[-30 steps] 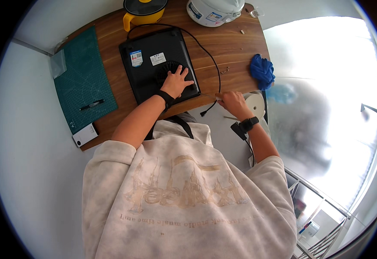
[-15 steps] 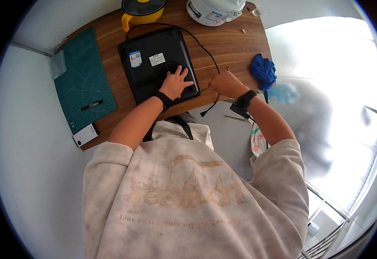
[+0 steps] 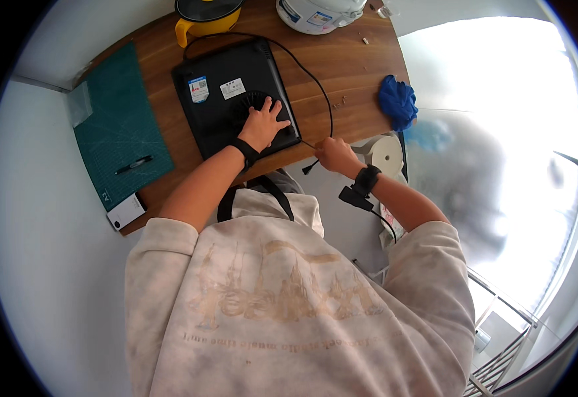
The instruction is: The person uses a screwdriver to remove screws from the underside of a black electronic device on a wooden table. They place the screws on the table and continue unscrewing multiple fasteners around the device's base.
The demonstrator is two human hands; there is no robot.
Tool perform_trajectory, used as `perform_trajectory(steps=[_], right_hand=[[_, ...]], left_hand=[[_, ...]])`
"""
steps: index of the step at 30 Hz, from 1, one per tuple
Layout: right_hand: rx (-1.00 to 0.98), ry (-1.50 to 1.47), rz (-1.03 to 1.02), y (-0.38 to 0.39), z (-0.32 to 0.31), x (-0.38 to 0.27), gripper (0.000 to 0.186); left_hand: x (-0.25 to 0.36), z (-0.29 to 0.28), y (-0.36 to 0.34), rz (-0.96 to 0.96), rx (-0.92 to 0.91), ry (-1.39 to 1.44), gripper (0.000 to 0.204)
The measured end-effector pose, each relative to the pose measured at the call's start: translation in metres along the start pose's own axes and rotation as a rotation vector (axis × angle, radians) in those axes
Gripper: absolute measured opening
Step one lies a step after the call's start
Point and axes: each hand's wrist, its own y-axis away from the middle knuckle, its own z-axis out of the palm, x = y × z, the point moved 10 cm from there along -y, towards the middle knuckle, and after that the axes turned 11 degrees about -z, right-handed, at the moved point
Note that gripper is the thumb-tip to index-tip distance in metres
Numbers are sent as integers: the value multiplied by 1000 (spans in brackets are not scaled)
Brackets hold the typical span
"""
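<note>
Right hand [image 3: 334,155] lowered toward the table [image 3: 352,76]'s near edge since the earlier frame. Black appliance [image 3: 216,119], vent [image 3: 244,103] partly hidden, beneath the spread left hand [image 3: 263,126], left of the right, which clamps a thin rod [image 3: 308,143]; tip contact indistinct.

Partial and obscured items, head view.
Black flat appliance [image 3: 213,122]: round vent [image 3: 241,106] partly covered by the person's left hand [image 3: 262,126]. Thin dark rod [image 3: 307,143]: gripped end concealed within the person's right hand [image 3: 334,156], kind undetermined. Yellow pot [image 3: 213,28] and white cooker [image 3: 315,21]: both cut off by the upper edge. Loose bits [image 3: 336,106] on the tabletop [image 3: 358,73]: too small to identify.
</note>
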Motion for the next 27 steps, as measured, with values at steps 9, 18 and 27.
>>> perform_trajectory(steps=[9, 18, 27], right_hand=[[-252, -1706, 751, 22, 91, 25, 22], [85, -799, 239, 40, 63, 52, 25], [280, 231, -127, 55, -5, 12, 27]], left_hand=[[3, -4, 1, 9, -69, -11, 84], [2, 3, -1, 20, -51, 23, 85], [0, 5, -1, 7, -39, 11, 87]])
